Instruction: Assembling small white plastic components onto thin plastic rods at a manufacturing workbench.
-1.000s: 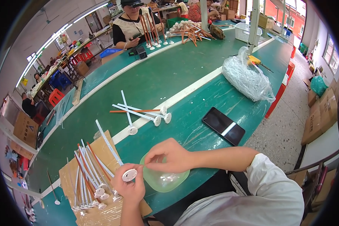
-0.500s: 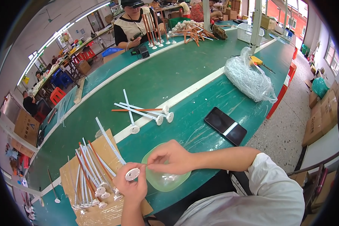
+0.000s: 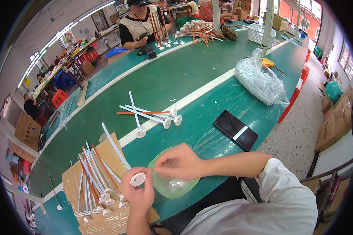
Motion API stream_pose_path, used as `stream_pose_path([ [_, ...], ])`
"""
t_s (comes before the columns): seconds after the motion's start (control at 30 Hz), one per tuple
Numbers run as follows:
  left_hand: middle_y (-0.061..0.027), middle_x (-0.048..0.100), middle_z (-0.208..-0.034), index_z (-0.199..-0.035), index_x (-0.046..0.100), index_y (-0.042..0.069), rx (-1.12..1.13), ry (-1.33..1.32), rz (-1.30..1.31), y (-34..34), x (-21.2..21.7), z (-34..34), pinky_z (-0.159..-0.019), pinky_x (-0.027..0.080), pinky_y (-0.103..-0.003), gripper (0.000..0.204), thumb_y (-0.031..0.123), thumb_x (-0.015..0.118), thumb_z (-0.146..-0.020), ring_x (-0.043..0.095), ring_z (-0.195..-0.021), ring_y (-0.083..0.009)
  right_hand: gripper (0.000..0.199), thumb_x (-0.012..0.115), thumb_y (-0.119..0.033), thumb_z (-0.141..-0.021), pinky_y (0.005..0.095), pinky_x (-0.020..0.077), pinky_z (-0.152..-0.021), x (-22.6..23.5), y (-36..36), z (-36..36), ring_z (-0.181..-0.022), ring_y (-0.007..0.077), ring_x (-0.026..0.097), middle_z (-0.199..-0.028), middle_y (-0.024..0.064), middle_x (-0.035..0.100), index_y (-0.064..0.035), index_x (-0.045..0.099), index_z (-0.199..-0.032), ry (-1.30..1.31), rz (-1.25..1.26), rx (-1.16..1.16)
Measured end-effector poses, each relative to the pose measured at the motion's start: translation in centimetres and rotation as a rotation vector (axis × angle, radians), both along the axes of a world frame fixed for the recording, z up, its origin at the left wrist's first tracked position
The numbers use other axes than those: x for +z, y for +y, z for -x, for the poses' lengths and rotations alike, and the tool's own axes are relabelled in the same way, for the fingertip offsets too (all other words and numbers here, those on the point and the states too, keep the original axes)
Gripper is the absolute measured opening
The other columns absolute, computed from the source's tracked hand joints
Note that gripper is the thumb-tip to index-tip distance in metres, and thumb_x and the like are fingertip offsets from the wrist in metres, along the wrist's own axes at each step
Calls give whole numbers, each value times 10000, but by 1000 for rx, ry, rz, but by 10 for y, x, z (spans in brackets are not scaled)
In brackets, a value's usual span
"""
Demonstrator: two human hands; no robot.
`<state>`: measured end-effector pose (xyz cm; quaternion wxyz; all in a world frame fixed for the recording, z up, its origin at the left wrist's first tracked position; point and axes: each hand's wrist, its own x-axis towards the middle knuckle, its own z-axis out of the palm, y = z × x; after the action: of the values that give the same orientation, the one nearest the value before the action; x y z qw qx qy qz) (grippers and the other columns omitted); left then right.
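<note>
My left hand (image 3: 136,194) is closed around a pale strip with a round white base (image 3: 138,179). The base faces up near my thumb, and the strip (image 3: 114,144) slants away toward the far left. Close beside it, my right hand (image 3: 179,162) is pinched above a light green bowl (image 3: 173,191); whatever its fingertips may hold is too small to make out. Some small clear pieces appear to lie in the bowl. To the left, several white and brown strips with round white bases (image 3: 105,197) lie on a cardboard sheet (image 3: 145,223).
A black phone (image 3: 235,130) lies right of the bowl. Beyond my hands, several crossed strips (image 3: 145,113) rest along the table's white divider. A clear bag of thin white pieces (image 3: 259,80) and a yellow tool (image 3: 268,62) sit farther right. Across the table works another person (image 3: 139,25).
My right hand's fingertips have drawn slightly right, away from my left hand. The left hand keeps its hold on the strip, almost unmoved.
</note>
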<state>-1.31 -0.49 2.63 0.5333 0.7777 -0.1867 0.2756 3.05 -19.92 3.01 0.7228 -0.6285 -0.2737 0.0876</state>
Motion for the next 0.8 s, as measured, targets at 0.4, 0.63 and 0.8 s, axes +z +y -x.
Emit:
stream_pose_path([
  [0.4,-309,599,-1318,-1503,223,-144,-256,105,-142,-6,3,-1,-974,496,-407,598,209,366,-1043,649,-1163,-376,68,725,29,-799,277,584,-628,3,0,-2,-713,201,740,-827,127,731,22,698,-861,-549,25,-357],
  [0.63,-287,663,-1215,-1474,320,-136,-186,24,-190,-3,-1,-7,-891,539,-379,540,83,456,-999,713,-1029,-348,55,727,18,-817,269,566,-568,5,-1,-5,-633,184,698,-802,111,714,13,679,-843,-757,9,-440],
  [0.8,-260,717,-1087,-1428,417,-133,-138,-66,-287,-4,5,-6,-821,565,-358,533,-20,533,-920,745,-916,-300,119,738,32,-779,294,582,-606,-5,2,-2,-684,234,727,-877,139,743,7,689,-886,-749,68,-350],
])
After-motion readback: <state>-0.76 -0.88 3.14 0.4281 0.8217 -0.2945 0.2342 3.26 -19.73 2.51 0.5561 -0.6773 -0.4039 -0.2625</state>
